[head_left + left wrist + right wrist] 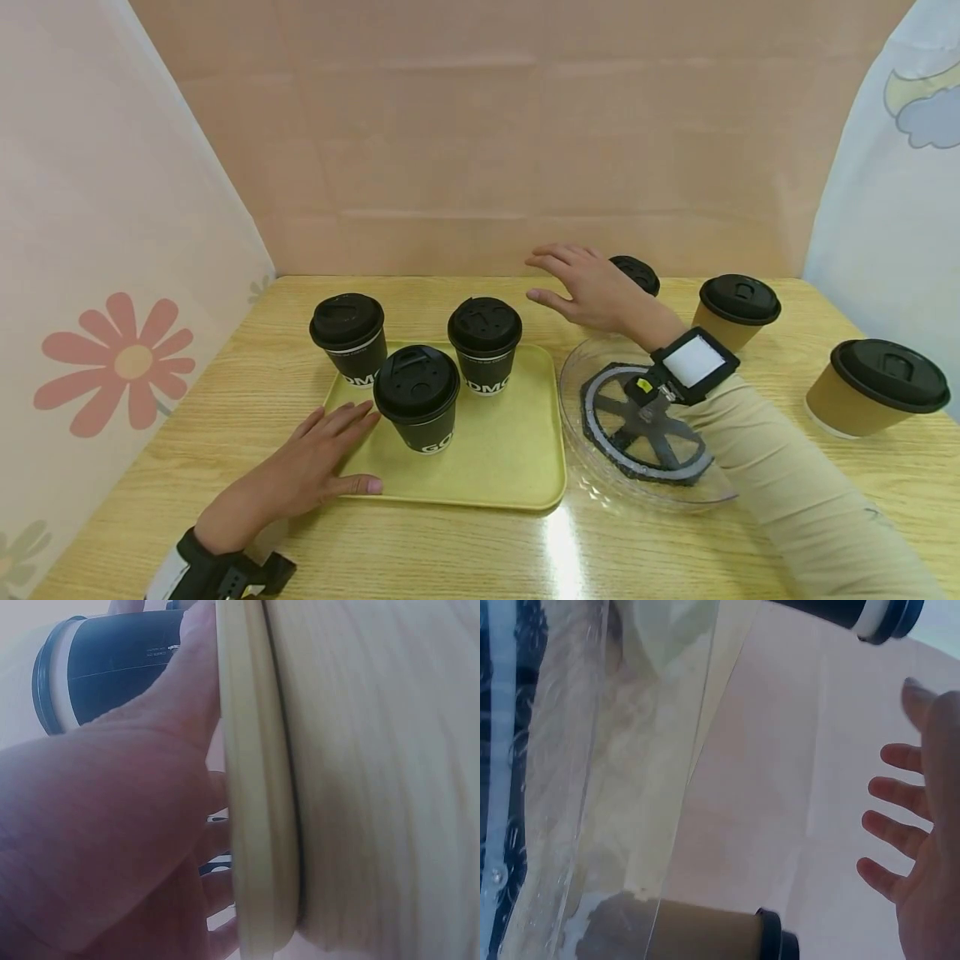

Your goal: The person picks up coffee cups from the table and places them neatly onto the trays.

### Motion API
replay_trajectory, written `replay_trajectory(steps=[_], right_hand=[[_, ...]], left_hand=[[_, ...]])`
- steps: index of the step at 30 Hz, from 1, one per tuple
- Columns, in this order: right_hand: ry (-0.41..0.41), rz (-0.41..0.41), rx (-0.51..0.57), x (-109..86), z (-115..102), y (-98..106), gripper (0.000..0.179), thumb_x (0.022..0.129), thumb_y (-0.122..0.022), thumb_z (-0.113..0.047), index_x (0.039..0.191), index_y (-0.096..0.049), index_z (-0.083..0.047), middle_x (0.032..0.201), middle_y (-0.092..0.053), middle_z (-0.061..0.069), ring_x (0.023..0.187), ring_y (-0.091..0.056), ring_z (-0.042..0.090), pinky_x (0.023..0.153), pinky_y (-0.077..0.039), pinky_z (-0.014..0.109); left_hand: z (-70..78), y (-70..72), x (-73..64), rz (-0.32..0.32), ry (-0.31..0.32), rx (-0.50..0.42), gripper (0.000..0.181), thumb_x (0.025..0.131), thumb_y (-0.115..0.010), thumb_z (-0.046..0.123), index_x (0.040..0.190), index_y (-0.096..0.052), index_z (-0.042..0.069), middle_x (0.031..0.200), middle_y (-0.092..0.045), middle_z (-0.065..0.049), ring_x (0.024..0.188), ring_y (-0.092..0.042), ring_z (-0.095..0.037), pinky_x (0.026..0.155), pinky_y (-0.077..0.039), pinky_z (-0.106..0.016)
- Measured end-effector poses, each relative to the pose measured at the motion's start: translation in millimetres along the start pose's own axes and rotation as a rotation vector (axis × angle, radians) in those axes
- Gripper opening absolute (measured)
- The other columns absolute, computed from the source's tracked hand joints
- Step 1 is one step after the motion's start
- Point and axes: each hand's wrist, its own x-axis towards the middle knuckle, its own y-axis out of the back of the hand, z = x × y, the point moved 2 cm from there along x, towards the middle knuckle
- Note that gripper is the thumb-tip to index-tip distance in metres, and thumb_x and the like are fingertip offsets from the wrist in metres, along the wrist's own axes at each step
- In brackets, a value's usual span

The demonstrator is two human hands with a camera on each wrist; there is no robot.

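My left hand lies with fingers outstretched at the left front corner of the yellow tray. Its fingertips are right by the front black paper cup, and the thumb rests along the tray's rim. Two more lidded black cups, a left one and a right one, stand at the tray's back. My right hand hovers with fingers spread and nothing in them, right of the back right cup. Below its wrist sits a clear round turntable with a dark spoked base.
Brown cups with black lids stand on the right: one behind the turntable and one near the right edge. Another black lid shows behind my right hand. A cloth backdrop rises behind the wooden table.
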Motion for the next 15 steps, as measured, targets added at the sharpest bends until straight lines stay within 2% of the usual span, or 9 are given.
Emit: replay_trajectory(steps=[8,15], right_hand=[[-0.132,0.05,-0.033,-3.3,15.5,0.2,0.05,0.102,-0.047,-0.042,0.138,-0.051,-0.008,0.145,-0.049,0.014,0.135,-0.043,0.036,0.112,-0.03,0.058],[-0.285,0.145,-0.107,-4.5,25.0,0.7,0.049,0.102,-0.045,-0.042,0.135,-0.052,-0.006,0.137,-0.054,0.017,0.128,-0.048,0.042,0.1,-0.039,0.061]], left_hand=[[-0.7,-0.7,-0.4,0.008,-0.004,0.004,0.089,0.082,-0.06,0.066,0.145,-0.045,0.005,0.15,-0.043,-0.016,0.137,-0.041,-0.043,0.109,-0.028,-0.067],[-0.5,-2.0,0.0,0.013,0.0,-0.005,0.088,0.082,-0.061,0.065,0.144,-0.046,0.005,0.15,-0.043,-0.017,0.137,-0.04,-0.043,0.11,-0.027,-0.067]])
